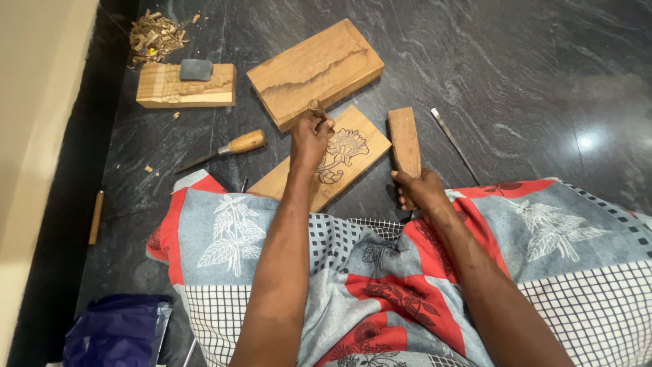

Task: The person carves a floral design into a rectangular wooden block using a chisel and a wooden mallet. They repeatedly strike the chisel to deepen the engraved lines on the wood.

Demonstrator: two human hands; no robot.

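My left hand (310, 138) is closed around a wooden-handled chisel (317, 110), whose tip rests on a flower drawing on a small wooden plank (360, 132). The plank lies tilted on the dark floor, its near end against my lap. My right hand (420, 189) grips the lower end of a flat wooden mallet block (405, 141), held upright just right of the plank. A patterned red, grey and white cloth (380, 278) covers my legs.
A larger wooden block (316, 71) lies behind the plank. At the far left a smaller block (185, 88) carries a grey stone (195, 69), with wood shavings (155, 34) beyond. A wooden-handled chisel (227, 149), a thin metal rod (454, 143) and a blue bag (115, 333) lie on the floor.
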